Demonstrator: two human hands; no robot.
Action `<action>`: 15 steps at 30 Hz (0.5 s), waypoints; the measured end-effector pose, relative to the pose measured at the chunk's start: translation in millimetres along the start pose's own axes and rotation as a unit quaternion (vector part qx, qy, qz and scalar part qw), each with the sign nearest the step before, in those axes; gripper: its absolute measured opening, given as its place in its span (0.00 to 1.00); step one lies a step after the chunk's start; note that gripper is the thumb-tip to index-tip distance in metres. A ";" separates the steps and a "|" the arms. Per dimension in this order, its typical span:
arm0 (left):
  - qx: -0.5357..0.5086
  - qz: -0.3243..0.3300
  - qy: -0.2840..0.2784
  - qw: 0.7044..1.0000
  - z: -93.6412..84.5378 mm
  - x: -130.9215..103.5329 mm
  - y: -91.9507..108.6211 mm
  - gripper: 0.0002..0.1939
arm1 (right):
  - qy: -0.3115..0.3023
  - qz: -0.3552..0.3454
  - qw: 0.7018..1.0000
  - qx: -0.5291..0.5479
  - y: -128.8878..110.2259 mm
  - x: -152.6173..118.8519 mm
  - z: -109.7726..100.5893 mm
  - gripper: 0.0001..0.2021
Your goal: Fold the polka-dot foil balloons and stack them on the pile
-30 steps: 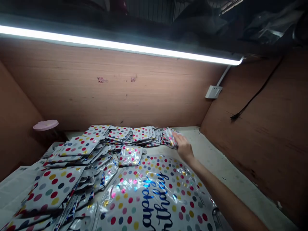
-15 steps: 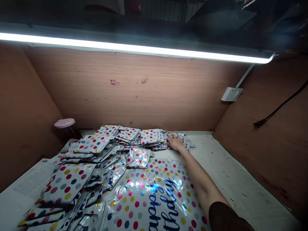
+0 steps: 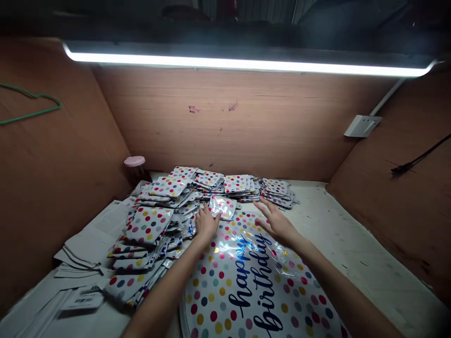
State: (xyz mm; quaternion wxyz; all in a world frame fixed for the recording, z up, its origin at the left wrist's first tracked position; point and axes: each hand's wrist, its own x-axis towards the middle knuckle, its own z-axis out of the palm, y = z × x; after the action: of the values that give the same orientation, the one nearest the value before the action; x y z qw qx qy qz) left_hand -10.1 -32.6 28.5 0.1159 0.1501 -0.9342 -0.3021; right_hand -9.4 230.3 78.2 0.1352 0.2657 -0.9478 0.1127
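Observation:
A large flat polka-dot foil sheet point(image 3: 225, 281) with blue "happy birthday" lettering lies in front of me. At its far edge rests a small folded dotted packet point(image 3: 223, 207). My left hand point(image 3: 207, 223) is at that packet's near left corner, thumb and fingers apart. Over the sheet's far right part, my right hand point(image 3: 276, 224) is raised with its fingers spread, holding nothing. Just beyond it sits a stack of folded dotted packets point(image 3: 276, 187).
Heaps of folded packets point(image 3: 148, 225) cover the left side. White papers point(image 3: 102, 230) lie beyond them, and a pink-lidded jar point(image 3: 134, 162) stands in the back left corner. Wooden panels point(image 3: 282, 126) enclose the table point(image 3: 338, 234); a light tube point(image 3: 246, 64) hangs above.
My right hand has left the back right stack and come nearer, over the sheet. My left hand has come into view beside the small packet. The camera view has shifted left.

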 end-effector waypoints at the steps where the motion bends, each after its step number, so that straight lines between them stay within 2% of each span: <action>1: -0.006 -0.045 0.007 0.999 4.5 19.2 10.6 0.39 | 0.005 -0.016 1.000 0.017 -11.0 -20.0 1.5 0.28; 4: -0.029 -0.111 0.013 0.993 16.8 49.9 22.9 0.43 | 0.009 -0.033 0.999 0.041 -27.6 -65.3 10.8 0.28; 7: -0.075 -0.137 0.006 0.988 18.7 54.7 14.4 0.40 | 0.006 -0.024 0.998 0.051 -31.1 -71.0 24.6 0.27; 10: -0.130 -0.137 0.005 0.982 8.2 51.9 3.7 0.33 | 0.010 -0.038 0.998 0.048 -44.1 -38.4 45.5 0.29; 13: -0.196 -0.123 0.004 0.973 -9.3 40.2 -0.5 0.29 | 0.023 -0.079 0.997 0.016 -77.5 6.9 73.0 0.38; 15: -0.258 -0.101 -0.005 0.961 -23.6 20.1 -4.9 0.27 | 0.049 -0.099 0.994 -0.013 -103.7 33.0 87.6 0.36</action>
State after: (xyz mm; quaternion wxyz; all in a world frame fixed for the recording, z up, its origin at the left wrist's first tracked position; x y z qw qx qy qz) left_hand -20.4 -55.9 46.8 0.1151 0.2076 -0.8053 -0.5433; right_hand 1.7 103.3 21.1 0.1953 0.3503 -0.9107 0.0991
